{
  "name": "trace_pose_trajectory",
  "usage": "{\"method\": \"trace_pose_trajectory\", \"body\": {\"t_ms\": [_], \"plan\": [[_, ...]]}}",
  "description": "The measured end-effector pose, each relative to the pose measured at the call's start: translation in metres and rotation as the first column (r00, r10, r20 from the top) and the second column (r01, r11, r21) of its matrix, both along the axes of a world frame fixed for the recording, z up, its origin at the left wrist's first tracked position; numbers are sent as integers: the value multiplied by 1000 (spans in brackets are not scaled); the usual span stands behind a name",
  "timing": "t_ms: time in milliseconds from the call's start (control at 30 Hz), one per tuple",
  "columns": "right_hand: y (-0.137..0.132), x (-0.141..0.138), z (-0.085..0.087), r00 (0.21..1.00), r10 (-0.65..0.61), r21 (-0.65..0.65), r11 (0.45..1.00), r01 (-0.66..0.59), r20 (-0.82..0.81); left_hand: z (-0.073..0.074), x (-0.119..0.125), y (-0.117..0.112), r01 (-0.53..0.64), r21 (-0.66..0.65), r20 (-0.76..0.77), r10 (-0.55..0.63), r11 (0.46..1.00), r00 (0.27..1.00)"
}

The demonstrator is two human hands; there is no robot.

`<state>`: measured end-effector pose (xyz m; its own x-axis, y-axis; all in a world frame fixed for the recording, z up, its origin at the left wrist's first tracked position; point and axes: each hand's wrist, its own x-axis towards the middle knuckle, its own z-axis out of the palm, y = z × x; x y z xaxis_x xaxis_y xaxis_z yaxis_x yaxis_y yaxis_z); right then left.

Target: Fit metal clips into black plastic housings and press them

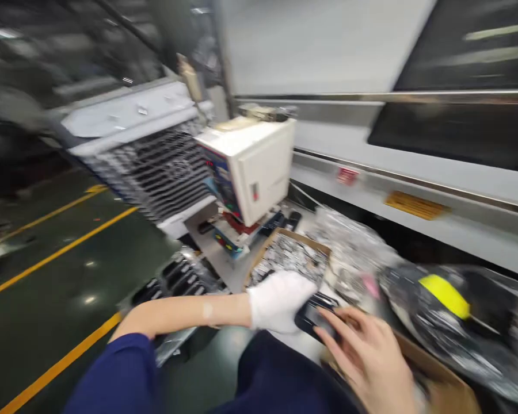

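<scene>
A person handles a dark flat piece [307, 317] just on the near side of an open cardboard box [306, 239] of small parts. Good handling probably calls for a firm gloved grip and light bare fingertips. The gloved left hand [282, 300], arm stretched sideways, grasps the piece's edge; the bare right hand [369, 356] lays extended fingers on its face, whether pinching cannot be told.

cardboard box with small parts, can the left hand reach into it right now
Probably yes: the cardboard box lies just beyond the gloved left hand, open on top, with nothing seen between them. That hand seems to hold the black part, though, so it may need to let go first.
</scene>
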<state>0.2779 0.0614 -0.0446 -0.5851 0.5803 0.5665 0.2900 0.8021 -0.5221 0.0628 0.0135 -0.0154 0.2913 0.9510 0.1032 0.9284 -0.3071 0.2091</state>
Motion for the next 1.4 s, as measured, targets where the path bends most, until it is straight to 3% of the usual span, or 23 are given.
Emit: {"method": "trace_pose_trajectory", "body": {"t_ms": [67,133,233,300,333,367,433,467,500,533,600,933,1200,1267,1333,1400], "plan": [[3,-1,-2,998,-59,46,997,59,0,-4,-1,-1,-37,66,69,33,997,997],[5,-1,-9,996,-87,-21,996,87,3,-10,-1,0,-31,113,128,16,993,992],[0,1,-23,989,-141,-174,976,131,-51,-14,5,1,-22,206,140,-7,978,990],[-5,2,-31,977,-182,-379,917,127,-112,-16,9,2,-19,261,107,-10,965,994],[-7,2,-34,966,-210,-525,845,103,-149,-16,11,3,-15,283,85,-10,959,996],[-7,2,-37,951,-250,-674,735,64,-182,-18,11,4,-12,302,61,-7,953,998],[-5,1,-40,925,-322,-886,462,-34,-203,-21,11,9,2,327,4,-3,945,1000],[-3,0,-40,923,-333,-933,353,-69,-194,-23,9,12,14,336,-27,-5,942,1000],[0,-1,-41,928,-324,-955,284,-88,-182,-25,8,14,31,342,-58,-12,939,998],[2,-2,-41,938,-300,-963,251,-98,-173,-28,7,17,49,342,-85,-21,938,996],[5,-4,-42,948,-263,-961,251,-115,-182,-32,5,21,87,333,-125,-47,939,991],[15,-5,-50,919,-311,-944,293,-150,-242,-41,6,38,167,325,-160,-120,931,980],[38,14,-44,929,-262,-958,192,-215,-261,-60,6,63,171,278,-134,-138,945,981],[60,34,-44,926,-297,-967,169,-189,-233,-66,6,60,67,213,-41,-60,975,997],[95,64,-52,865,-472,-980,172,-102,-172,-69,8,53,-160,-12,101,161,987,982],[140,99,-67,690,-717,-988,156,18,-101,-70,13,43,-398,-301,199,465,867,863]]}}
